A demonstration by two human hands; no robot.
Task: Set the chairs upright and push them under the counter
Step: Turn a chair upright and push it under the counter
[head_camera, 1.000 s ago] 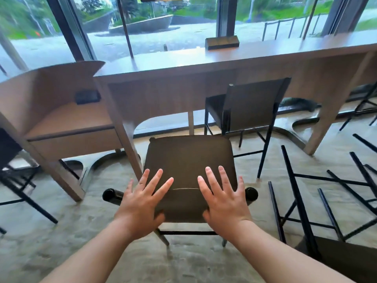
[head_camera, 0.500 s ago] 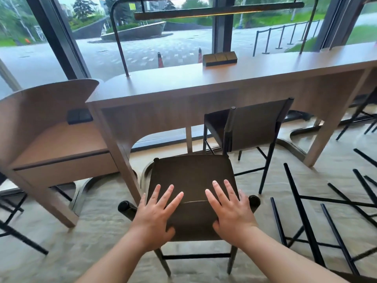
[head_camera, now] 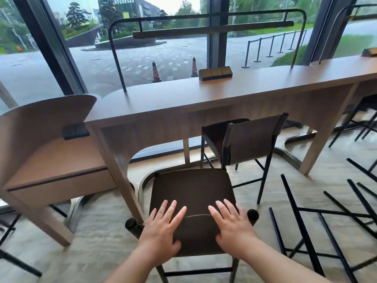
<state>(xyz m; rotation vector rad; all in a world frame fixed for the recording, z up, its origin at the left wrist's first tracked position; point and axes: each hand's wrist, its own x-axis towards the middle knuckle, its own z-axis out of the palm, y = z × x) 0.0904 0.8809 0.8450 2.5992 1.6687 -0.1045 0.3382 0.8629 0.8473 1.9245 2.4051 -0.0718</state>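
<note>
An upright dark chair [head_camera: 191, 193] is shown facing the wooden worktop [head_camera: 204, 94], its seat front lying close to the worktop's curved left leg [head_camera: 122, 176] but not yet beneath the top. The left hand [head_camera: 161, 231] and the right hand [head_camera: 232, 225] are laid flat upon the top of the chair's backrest, fingers straight and spread, thumbs hooked over the near face; the two hands are held apart, with a strip of dark backrest visible between them. A second upright chair [head_camera: 244, 139] is seen to the right and further in, its seat partly beneath the worktop. Overturned chairs [head_camera: 326, 221] are indicated at lower right by black legs and rungs lying across the pale floor [head_camera: 102, 242]. A small wooden block [head_camera: 215, 73] rests on the worktop near the window, and a black lamp frame [head_camera: 212, 30] rises above it. A lower wooden desk [head_camera: 51, 156] adjoins on the left.
</note>
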